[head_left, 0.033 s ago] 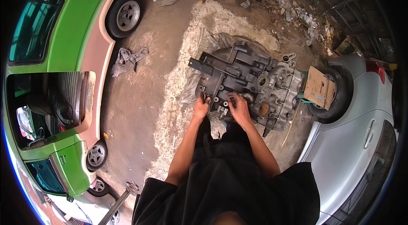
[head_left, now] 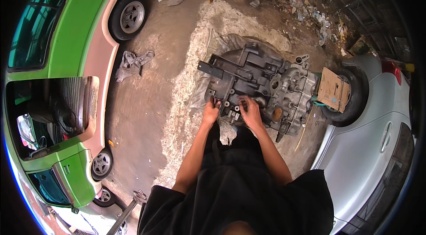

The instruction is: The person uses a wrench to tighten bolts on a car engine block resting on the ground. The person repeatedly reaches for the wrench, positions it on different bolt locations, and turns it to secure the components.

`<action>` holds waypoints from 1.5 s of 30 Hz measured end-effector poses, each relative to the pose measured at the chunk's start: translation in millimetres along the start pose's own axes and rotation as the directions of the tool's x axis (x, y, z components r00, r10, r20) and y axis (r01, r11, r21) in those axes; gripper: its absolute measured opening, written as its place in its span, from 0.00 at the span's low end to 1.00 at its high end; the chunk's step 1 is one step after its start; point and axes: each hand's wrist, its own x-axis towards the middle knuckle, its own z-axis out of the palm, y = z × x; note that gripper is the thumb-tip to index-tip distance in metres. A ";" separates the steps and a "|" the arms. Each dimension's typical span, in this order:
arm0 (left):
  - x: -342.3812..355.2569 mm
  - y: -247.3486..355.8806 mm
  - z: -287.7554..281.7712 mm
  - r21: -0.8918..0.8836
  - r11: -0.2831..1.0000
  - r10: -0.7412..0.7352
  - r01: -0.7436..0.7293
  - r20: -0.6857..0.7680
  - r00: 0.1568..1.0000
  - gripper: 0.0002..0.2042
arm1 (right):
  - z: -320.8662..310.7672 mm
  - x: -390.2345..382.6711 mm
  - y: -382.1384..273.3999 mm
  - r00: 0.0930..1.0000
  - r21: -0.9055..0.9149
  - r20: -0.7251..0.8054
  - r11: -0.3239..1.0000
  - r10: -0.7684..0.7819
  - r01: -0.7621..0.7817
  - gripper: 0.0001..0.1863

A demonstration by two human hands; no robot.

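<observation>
A large engine and gearbox assembly (head_left: 246, 71) lies before me, with a dark casing on the left and a bare grey metal head (head_left: 290, 95) on the right. At the near left edge of the casing, my left hand (head_left: 212, 110) is closed, thumb and fingers together against the metal. What they grip is too small to tell. My right hand (head_left: 250, 111) is beside the casing's near edge, right of several round bosses, its fingers bent in a pinch. Anything between those fingers is hidden. A flat dark bracket (head_left: 210, 69) sticks out at the assembly's far left.
Pale sacking (head_left: 197, 95) lies under the assembly. A green and pink van (head_left: 95, 26) stands on the left, a silver car (head_left: 364, 146) on the right, with cardboard (head_left: 333, 89) against its wheel. A crumpled rag (head_left: 133, 64) lies on the ground; litter (head_left: 321, 22) is scattered beyond.
The view has shifted very slightly. Both hands stay at nearly the same spots on the assembly.
</observation>
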 end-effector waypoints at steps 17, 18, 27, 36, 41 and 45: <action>44.2 12.3 -8.9 -0.192 0.981 0.023 0.008 0.159 0.987 0.20 | 29.6 -25.6 10.7 0.941 0.168 -0.230 0.962 0.249 -0.214 0.15; 43.6 11.3 -7.0 -0.192 0.980 0.076 -0.047 0.144 0.987 0.18 | 27.7 -28.2 10.4 0.943 0.128 -0.250 0.973 0.219 -0.192 0.15; 56.6 9.2 -3.6 -0.169 0.971 0.193 -0.170 0.127 0.973 0.09 | 15.5 -41.1 10.5 0.978 -0.208 -0.200 0.973 0.059 -0.101 0.14; 63.1 8.7 0.9 -0.222 0.961 0.173 -0.164 0.025 0.985 0.09 | 26.2 -43.4 36.8 0.987 -0.465 -0.147 0.877 0.056 -0.119 0.19; 61.3 15.1 0.6 -0.131 0.976 0.182 -0.175 0.043 0.982 0.09 | 36.2 -39.8 43.8 0.982 -0.568 -0.188 0.815 0.009 -0.117 0.20; 58.7 21.9 -3.4 -0.117 0.969 0.227 -0.217 0.079 0.971 0.09 | 41.3 -41.7 46.1 0.987 -0.581 -0.149 0.803 0.055 -0.133 0.20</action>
